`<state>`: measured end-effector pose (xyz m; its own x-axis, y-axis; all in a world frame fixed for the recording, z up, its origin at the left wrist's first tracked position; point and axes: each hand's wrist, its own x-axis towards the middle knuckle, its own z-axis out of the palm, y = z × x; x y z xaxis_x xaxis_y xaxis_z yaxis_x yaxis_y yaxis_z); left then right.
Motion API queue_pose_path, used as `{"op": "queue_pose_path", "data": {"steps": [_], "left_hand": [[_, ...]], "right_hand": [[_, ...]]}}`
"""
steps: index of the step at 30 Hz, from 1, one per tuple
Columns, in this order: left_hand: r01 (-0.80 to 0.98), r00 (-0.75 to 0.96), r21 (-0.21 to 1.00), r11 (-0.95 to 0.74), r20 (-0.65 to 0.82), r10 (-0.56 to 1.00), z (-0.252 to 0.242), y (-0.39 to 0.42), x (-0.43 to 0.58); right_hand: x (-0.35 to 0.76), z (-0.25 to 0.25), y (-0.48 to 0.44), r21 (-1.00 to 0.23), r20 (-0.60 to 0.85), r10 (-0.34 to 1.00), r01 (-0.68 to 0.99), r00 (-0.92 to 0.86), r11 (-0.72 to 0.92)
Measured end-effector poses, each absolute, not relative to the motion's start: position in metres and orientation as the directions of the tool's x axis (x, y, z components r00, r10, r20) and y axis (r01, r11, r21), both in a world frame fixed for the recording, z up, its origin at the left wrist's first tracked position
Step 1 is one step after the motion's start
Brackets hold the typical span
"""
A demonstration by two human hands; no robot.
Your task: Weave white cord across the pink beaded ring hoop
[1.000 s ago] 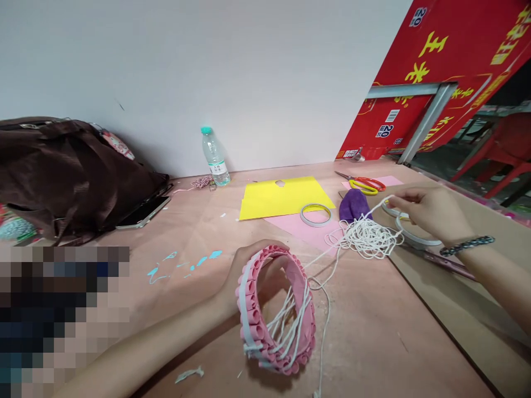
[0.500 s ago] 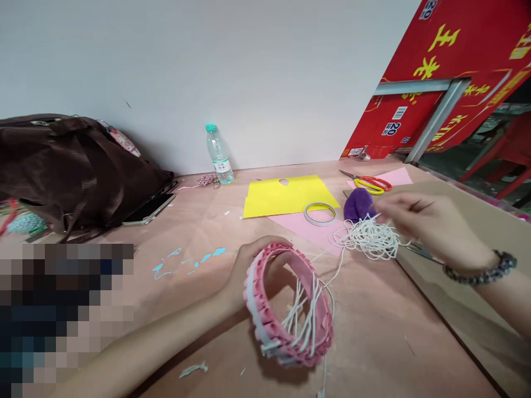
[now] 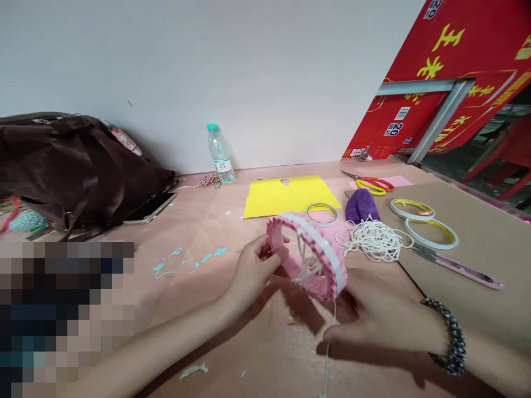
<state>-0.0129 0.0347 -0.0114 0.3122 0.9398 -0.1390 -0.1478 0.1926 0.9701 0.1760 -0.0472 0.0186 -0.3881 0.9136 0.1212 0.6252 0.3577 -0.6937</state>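
My left hand (image 3: 254, 268) pinches the left rim of a pink pleated ring (image 3: 321, 241), which is tilted and held above the table. A white band runs round the ring's outside, and white strings (image 3: 305, 257) cross its inside. A white cord (image 3: 326, 359) hangs from the ring's lower edge. My right hand (image 3: 381, 318) is close to the ring's lower right side, its thumb apart from the fingers; the fingertips are partly hidden behind the ring. Beyond lies a loose heap of white cord (image 3: 375, 240) beside a purple pouch-like thing (image 3: 362, 206).
Yellow paper (image 3: 290, 196) and a tape roll (image 3: 322, 224) lie behind the ring. On the cardboard (image 3: 493, 232) at right are two tape rolls (image 3: 450, 246) and pink-handled scissors (image 3: 468, 271). Red-and-yellow scissors (image 3: 373, 187), a water bottle (image 3: 222, 157), a phone (image 3: 151, 209) and a brown bag (image 3: 78, 166) stand farther back.
My right hand has come from the cord heap down and left to the ring. The ring has been raised and turned in my left hand. The tape rolls on the cardboard are uncovered.
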Motion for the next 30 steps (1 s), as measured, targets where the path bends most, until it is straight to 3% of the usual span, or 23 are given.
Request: {"op": "queue_pose_path", "data": {"steps": [7, 11, 14, 19, 23, 30], "left_hand": [[-0.060, 0.476, 0.916, 0.397, -0.323, 0.818, -0.009, 0.021, -0.008], [-0.035, 0.541, 0.947, 0.318, -0.250, 0.803, -0.008, 0.024, -0.011], [-0.073, 0.568, 0.965, 0.251, -0.166, 0.806, -0.009, 0.029, -0.013], [-0.191, 0.578, 0.914, 0.359, -0.191, 0.793, -0.012, 0.031, -0.011], [-0.313, 0.527, 0.850, 0.423, -0.215, 0.822, -0.012, 0.031, -0.010], [-0.427, 0.566, 0.683, 0.592, -0.308, 0.764, -0.014, 0.041, -0.014]], "right_hand": [[0.175, 0.003, -0.036, -0.952, -0.023, 0.965, 0.299, -0.260, 0.058], [0.177, 0.004, -0.035, -0.961, -0.125, 0.974, 0.268, -0.190, -0.071], [0.181, 0.003, -0.033, -0.974, -0.176, 0.956, 0.181, -0.235, -0.135], [0.191, -0.004, -0.026, -0.974, -0.223, 0.930, 0.018, -0.293, -0.228], [0.203, -0.007, -0.019, -0.977, -0.211, 0.928, 0.069, -0.306, -0.200], [0.224, -0.007, -0.007, -0.893, -0.039, 0.977, 0.446, -0.209, 0.060]]}}
